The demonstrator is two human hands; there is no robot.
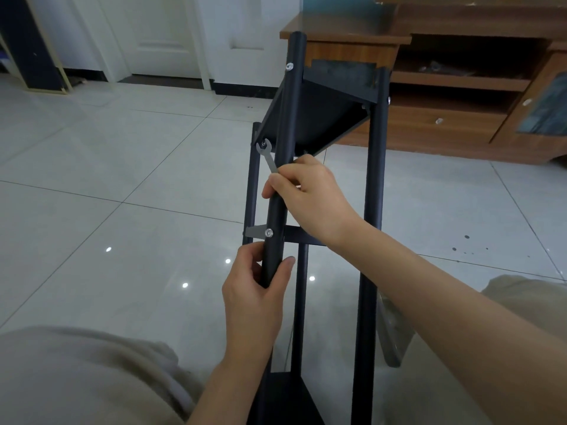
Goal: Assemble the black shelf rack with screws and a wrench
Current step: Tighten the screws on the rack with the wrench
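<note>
Item: black shelf rack point(372, 179), part-assembled, lying lengthwise over the floor point(122, 179) between the person's knees and reaching away toward a wooden cabinet point(460, 124). Frame: round tubular posts with a matt black finish, slightly grainy. Top shelf point(319, 118): a flat black panel with a thin folded rim and notched corners, seated between the posts at the far end. A second black panel point(285, 397) shows at the bottom edge of the view. Crossbar: a flat black strip with a pale grey end tab point(254, 232), fixed to the near post point(288, 102) by a bright, round-headed screw point(269, 232). A like screw point(289, 66) sits near that post's top, and another point(389, 100) on the right post. Wrench point(267, 156) — small, flat, stamped silver metal, open-ended — its forked head set on a fastener at the shelf's left corner. Right hand point(310, 194): fingertips and thumb pinch the wrench's handle end, just beside the near post. Left hand point(257, 296): fingers and thumb curled round the lower end of the near post, below the crossbar screw. Floor: large glossy pale-grey tiles with thin dark joints and spots of reflected light. Cabinet: brown wood-grain, open shelves, a drawer with a small shiny knob. Beyond — a white panelled door point(162, 35). Beige fabric trouser legs point(76, 378) flank the rack.
</note>
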